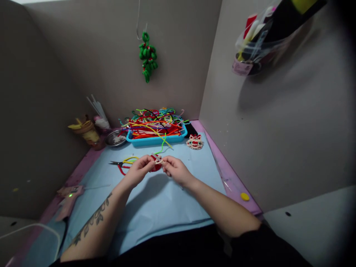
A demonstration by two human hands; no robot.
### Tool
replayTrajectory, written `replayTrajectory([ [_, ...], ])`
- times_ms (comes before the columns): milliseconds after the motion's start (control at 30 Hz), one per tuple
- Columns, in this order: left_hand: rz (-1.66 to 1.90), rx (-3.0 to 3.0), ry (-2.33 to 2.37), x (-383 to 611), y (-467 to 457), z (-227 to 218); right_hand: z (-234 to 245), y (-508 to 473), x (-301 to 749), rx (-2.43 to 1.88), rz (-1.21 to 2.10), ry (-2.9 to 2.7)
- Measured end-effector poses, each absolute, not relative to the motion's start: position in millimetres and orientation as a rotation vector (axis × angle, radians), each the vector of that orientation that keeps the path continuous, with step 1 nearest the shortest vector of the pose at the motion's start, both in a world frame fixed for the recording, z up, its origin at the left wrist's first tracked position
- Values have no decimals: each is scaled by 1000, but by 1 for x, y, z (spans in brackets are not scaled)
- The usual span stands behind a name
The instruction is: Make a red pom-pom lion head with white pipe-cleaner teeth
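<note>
My left hand (139, 170) and my right hand (174, 170) meet above the blue mat (155, 207), fingers pinched on a small red and white pipe-cleaner piece (156, 162) held between them. Just left of my hands lie small scissors (118, 163) with yellow and red pipe cleaners (130, 160). A green pipe cleaner (162, 146) trails from the piece toward the tray.
A blue tray (155, 139) heaped with coloured pipe cleaners stands at the back. Beside it are a metal dish (114, 138), a finished red and white figure (195, 142), and a cup holder (86, 131). A green ornament (147, 56) hangs on the back wall. A yellow disc (244, 196) lies right.
</note>
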State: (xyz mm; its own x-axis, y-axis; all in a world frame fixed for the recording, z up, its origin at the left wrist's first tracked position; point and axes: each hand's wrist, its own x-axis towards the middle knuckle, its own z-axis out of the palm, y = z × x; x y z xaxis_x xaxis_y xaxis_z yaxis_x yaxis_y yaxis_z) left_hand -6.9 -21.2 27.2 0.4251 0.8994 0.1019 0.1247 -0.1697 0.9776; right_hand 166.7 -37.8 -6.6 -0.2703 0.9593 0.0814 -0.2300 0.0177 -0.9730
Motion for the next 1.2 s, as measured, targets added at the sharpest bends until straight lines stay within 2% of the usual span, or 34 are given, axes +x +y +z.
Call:
replayTrajectory([
  [167, 912, 1535, 873, -5, -25, 21, 1, -39, 174, -564, 2077, -1074],
  [267, 909, 1520, 858, -5, -26, 20, 0, -38, 179, -434, 2265, -1041],
  [467, 964, 1475, 922, -3, -26, 16, -2, -35, 180, -462, 2125, -1067],
  [867, 1026, 1572, 1033, -1, -33, 14, -8, -38, 164, -888, 1599, -1236],
  [967, 1030, 1549, 1006, 0, -34, 10, -5, -41, 163, -873, 1692, -1158],
  [1133, 1014, 1403, 898, 3, -37, 1, 0, -42, 168, -566, 2113, -976],
  [1200, 1011, 1390, 893, 4, -39, 0, -2, -40, 170, -507, 2181, -995],
])
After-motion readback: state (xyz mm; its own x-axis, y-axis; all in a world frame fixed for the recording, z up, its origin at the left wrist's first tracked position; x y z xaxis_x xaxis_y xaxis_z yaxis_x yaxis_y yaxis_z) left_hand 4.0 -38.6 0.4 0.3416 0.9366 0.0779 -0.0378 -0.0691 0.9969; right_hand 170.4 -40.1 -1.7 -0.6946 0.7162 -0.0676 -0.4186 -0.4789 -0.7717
